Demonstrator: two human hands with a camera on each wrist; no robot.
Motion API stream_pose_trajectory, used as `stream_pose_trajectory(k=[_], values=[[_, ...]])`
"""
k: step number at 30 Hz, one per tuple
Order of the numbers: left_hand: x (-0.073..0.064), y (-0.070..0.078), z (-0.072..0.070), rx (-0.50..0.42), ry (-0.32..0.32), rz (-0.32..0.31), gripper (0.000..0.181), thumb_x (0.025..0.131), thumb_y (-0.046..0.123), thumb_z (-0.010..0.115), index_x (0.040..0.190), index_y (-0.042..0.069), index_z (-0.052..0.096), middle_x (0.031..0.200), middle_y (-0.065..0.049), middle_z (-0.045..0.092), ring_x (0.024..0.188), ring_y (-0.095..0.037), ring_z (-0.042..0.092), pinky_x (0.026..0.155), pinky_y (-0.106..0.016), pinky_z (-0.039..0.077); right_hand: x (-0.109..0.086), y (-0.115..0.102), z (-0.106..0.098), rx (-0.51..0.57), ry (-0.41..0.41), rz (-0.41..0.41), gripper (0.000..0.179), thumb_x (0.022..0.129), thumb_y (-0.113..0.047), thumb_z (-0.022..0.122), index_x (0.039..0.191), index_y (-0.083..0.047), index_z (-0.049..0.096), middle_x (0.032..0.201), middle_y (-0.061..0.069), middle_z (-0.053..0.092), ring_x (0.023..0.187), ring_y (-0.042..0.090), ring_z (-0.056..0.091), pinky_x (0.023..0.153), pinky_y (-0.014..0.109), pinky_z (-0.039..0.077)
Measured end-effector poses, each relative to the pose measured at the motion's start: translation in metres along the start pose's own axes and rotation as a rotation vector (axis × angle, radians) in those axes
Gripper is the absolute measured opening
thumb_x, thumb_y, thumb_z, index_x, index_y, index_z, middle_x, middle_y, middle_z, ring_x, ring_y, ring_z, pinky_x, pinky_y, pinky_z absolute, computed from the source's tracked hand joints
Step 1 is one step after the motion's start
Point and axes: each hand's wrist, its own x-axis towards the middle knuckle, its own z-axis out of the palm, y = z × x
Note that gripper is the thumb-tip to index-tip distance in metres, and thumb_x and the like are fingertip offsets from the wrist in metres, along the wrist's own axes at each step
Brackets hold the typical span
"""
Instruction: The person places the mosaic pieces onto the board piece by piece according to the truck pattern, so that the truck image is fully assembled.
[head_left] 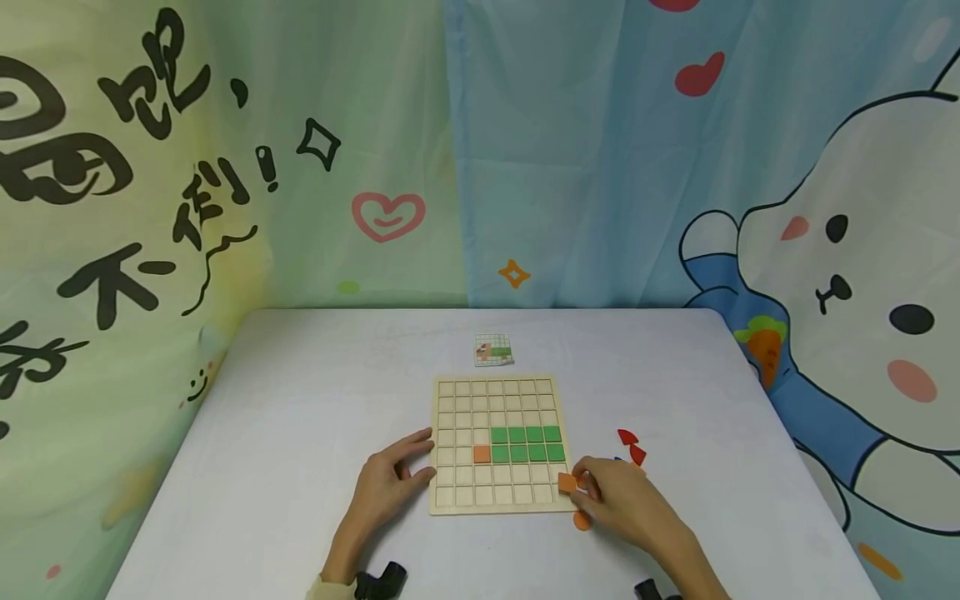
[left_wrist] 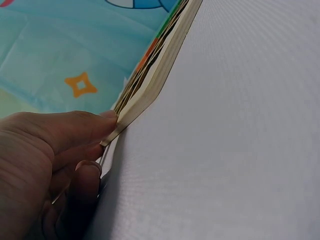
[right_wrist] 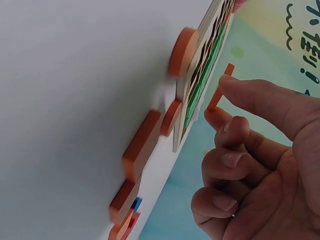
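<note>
A wooden grid board [head_left: 453, 492] lies on the white table, with two rows of green square tiles [head_left: 517, 435] and one orange square tile [head_left: 482, 454] in its cells. At the board's left edge rests my left hand [head_left: 378, 492], fingertips and thumb touching the rim; the left wrist view shows them at the board's corner. My right hand [head_left: 626, 500] pinches another orange square tile [head_left: 567, 482] between thumb and index finger, over the lower right of the board. That tile [right_wrist: 228, 70] is edge-on in the right wrist view, the other fingers curled below it.
Behind the board lies a small picture card [head_left: 492, 350] with a grid pattern. Red pieces [head_left: 627, 437] lie right of the board. A rounded orange piece [head_left: 582, 522] sits by its lower right corner. More orange pieces [right_wrist: 142, 145] line the table near my right hand.
</note>
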Motion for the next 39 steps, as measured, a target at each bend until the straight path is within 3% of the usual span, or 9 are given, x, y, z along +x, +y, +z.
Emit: stream_pose_trajectory(k=[8, 20, 30, 39], values=[[0.000, -0.001, 0.001, 0.004, 0.001, 0.008, 0.043, 0.085, 0.013, 0.088, 0.127, 0.014, 0.078, 0.142, 0.003, 0.072, 0.058, 0.000, 0.047, 0.055, -0.017, 0.037, 0.011, -0.011, 0.006, 0.053, -0.042, -0.036, 0.016, 0.093, -0.018, 0.077, 0.108, -0.012, 0.074, 0.060, -0.012, 0.049, 0.054, 0.001, 0.042, 0.054, 0.020, 0.037], [0.001, -0.002, 0.002, 0.007, 0.002, 0.015, 0.042, 0.086, 0.013, 0.088, 0.127, 0.015, 0.078, 0.141, 0.003, 0.073, 0.059, 0.000, 0.047, 0.055, -0.017, 0.037, 0.024, -0.025, 0.017, 0.043, -0.043, -0.061, 0.022, 0.094, -0.022, 0.080, 0.112, -0.011, 0.075, 0.063, -0.011, 0.049, 0.056, 0.002, 0.043, 0.055, 0.021, 0.035], [0.001, -0.001, 0.002, 0.016, 0.018, 0.051, 0.042, 0.086, 0.014, 0.087, 0.127, 0.012, 0.078, 0.140, 0.000, 0.073, 0.058, 0.002, 0.046, 0.054, -0.017, 0.037, 0.038, -0.037, 0.022, 0.052, -0.032, -0.125, 0.021, 0.095, -0.023, 0.080, 0.110, -0.010, 0.075, 0.064, -0.011, 0.049, 0.058, 0.001, 0.042, 0.056, 0.020, 0.036], [0.001, -0.002, 0.001, 0.009, 0.006, 0.026, 0.043, 0.086, 0.013, 0.088, 0.128, 0.014, 0.078, 0.142, 0.003, 0.072, 0.058, 0.001, 0.046, 0.055, -0.017, 0.036, 0.048, -0.051, 0.029, 0.025, -0.003, -0.152, 0.020, 0.095, -0.023, 0.079, 0.110, -0.011, 0.076, 0.063, -0.011, 0.048, 0.059, 0.002, 0.042, 0.056, 0.021, 0.036]])
